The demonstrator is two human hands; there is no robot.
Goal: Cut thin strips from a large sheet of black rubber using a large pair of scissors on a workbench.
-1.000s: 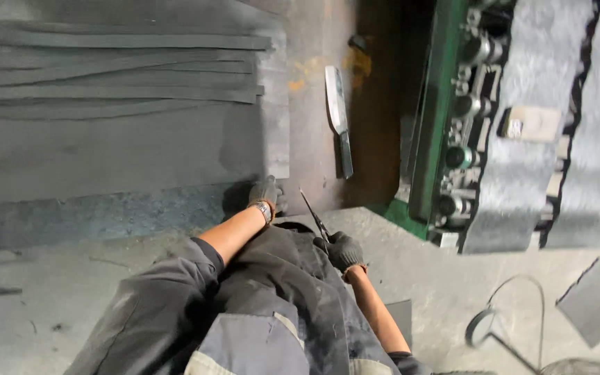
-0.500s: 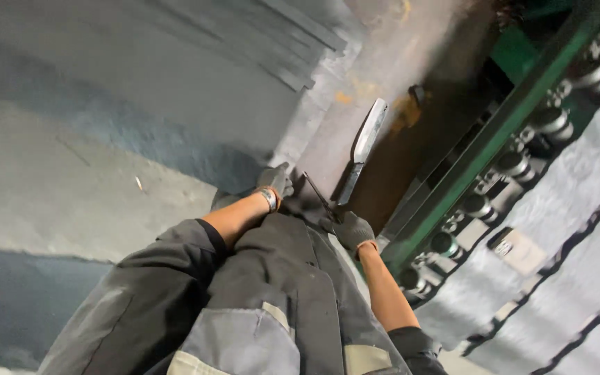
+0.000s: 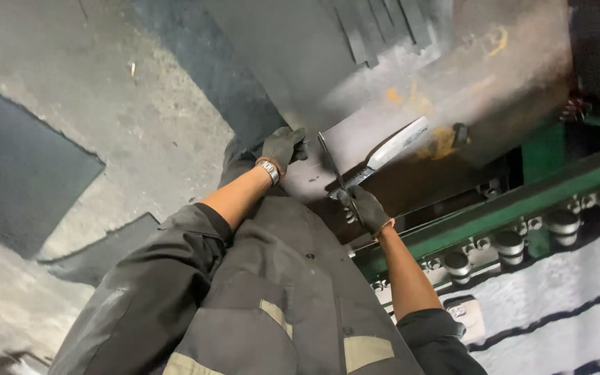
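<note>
Two gloved hands work low over a grey concrete floor (image 3: 71, 104) scattered with dark sheets (image 3: 22, 167); a green frame (image 3: 494, 212) with a row of rollers (image 3: 557, 222) runs along the right. The left hand (image 3: 282, 147) is closed, pinching the edge of a sheet piece (image 3: 355, 135) in front of the person's knees. The right hand (image 3: 364, 207) is closed around the handles of shears (image 3: 335, 170), whose thin blades point up and away, slightly left. A broad knife (image 3: 390, 153) lies just beyond, its long axis slanting up to the right.
</note>
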